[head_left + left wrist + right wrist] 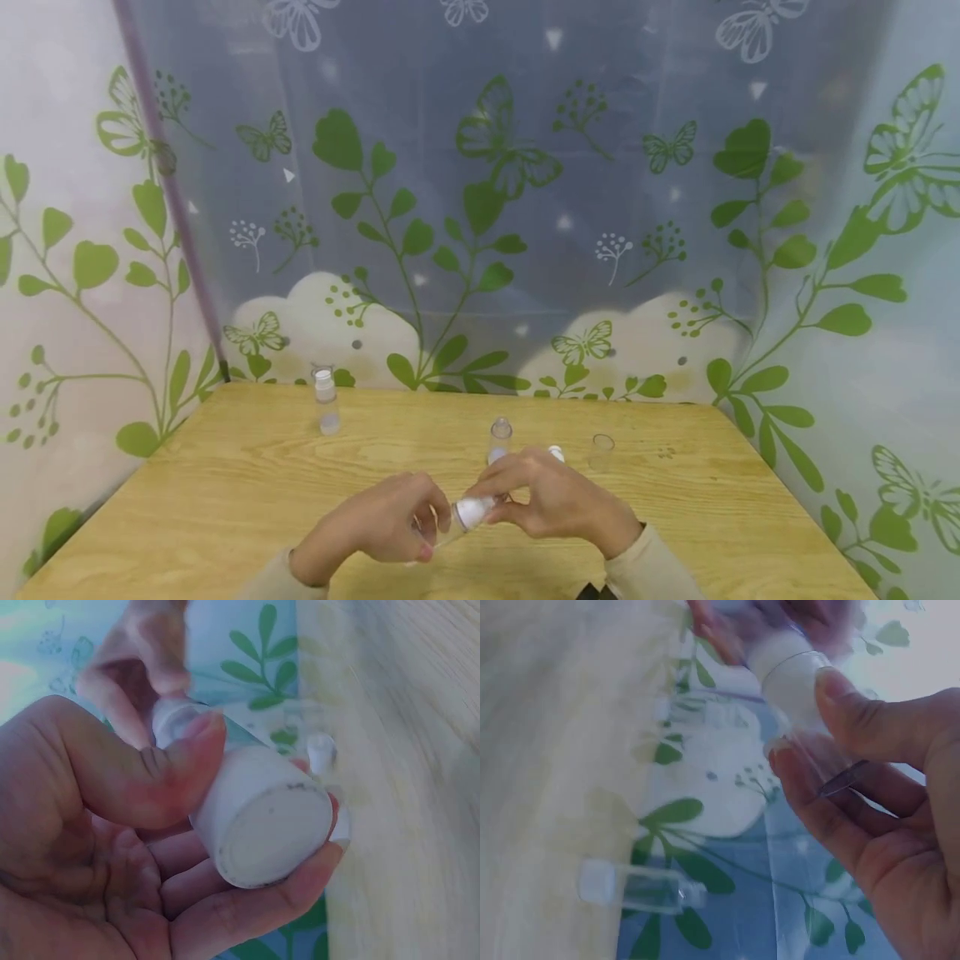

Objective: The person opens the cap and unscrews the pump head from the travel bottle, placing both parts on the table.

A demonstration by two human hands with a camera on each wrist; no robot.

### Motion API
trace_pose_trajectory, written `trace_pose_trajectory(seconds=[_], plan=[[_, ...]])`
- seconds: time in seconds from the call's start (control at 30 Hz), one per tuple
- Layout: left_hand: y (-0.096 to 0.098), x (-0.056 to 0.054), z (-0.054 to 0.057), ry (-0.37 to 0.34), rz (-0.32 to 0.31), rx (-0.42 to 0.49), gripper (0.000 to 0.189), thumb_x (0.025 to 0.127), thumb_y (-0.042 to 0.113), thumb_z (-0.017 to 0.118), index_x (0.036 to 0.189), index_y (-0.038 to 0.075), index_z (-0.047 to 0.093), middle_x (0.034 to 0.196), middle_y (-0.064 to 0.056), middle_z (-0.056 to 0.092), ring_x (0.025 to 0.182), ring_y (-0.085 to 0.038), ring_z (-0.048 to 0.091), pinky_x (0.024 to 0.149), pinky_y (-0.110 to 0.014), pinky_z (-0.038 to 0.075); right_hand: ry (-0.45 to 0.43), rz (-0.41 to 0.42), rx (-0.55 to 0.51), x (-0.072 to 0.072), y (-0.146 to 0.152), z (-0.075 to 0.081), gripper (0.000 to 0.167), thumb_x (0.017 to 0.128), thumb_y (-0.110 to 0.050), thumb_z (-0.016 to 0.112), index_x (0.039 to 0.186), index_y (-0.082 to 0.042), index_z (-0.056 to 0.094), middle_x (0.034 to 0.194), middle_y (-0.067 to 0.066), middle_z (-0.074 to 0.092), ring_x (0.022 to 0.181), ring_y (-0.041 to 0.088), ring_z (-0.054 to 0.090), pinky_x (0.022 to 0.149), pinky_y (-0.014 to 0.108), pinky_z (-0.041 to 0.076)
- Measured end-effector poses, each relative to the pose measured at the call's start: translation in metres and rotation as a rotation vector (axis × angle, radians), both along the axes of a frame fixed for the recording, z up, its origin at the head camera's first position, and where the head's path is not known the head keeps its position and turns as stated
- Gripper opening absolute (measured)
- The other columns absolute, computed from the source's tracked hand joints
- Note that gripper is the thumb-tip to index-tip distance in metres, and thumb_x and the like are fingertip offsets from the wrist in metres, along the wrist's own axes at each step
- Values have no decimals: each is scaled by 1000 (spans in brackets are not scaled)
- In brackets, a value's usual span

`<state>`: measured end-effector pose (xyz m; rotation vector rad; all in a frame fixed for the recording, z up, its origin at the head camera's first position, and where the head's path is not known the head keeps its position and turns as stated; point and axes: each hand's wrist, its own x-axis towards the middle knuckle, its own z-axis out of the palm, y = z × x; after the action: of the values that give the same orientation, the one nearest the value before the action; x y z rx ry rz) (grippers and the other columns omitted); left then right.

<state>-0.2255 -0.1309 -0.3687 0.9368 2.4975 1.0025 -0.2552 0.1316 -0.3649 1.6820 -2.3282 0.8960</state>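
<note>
Between my two hands, a small clear-and-white bottle [474,510] is held tilted above the table. My left hand [393,517] grips its body, with the thumb across the side and the fingers beneath the round white base [277,834]. At the other end my right hand [551,504] pinches the clear cap [817,746] between thumb and fingers. A white collar [787,671] shows next to the right thumb. The left hand looks blurred in the right wrist view. Fingers partly hide the bottle.
A capped bottle [327,408] stands at the back left of the wooden table [225,492]. Beyond my right hand are an open clear bottle [500,435], a partly hidden white piece [556,452] and a clear cap [602,450]. A leaf-printed curtain [480,250] hangs behind.
</note>
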Motion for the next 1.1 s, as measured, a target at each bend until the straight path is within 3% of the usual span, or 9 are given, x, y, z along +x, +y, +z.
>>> trace_pose_trajectory(seconds=[0.13,0.27,0.47,0.87,1.1], plan=[[-4,-2,-3,-61,8,38,26,71,-15,68,93,-2,73,76,-4,73,65,-9,63,59,-20,53,-9,-46,-39,-3,11,4,31,80,3,83,109,-5,80,107,11,80,85,9,75,75,14,58],[-3,-5,-5,-60,4,34,26,71,-15,68,92,0,73,75,-2,73,64,-9,64,59,-20,53,-27,-26,-15,-6,13,5,29,82,0,83,110,-5,79,107,10,80,85,10,76,75,14,58],[-2,-5,-4,-31,15,-7,25,72,-14,71,92,0,74,78,-4,75,68,-10,66,61,-21,54,-72,-32,11,-7,13,5,30,82,0,82,112,-6,79,108,8,80,87,12,76,75,15,58],[-4,-4,-3,12,43,-33,28,70,-14,75,94,-1,75,82,-5,74,71,-7,64,63,-23,55,-98,-76,58,-4,16,7,29,84,-1,81,113,-4,78,106,10,79,85,2,71,76,16,59],[-10,-5,-1,97,61,-83,27,70,-11,79,93,3,75,85,-5,74,74,-10,64,63,-24,53,-212,-133,131,-4,22,10,25,87,-2,79,112,-5,79,107,9,79,85,-2,69,78,17,59]])
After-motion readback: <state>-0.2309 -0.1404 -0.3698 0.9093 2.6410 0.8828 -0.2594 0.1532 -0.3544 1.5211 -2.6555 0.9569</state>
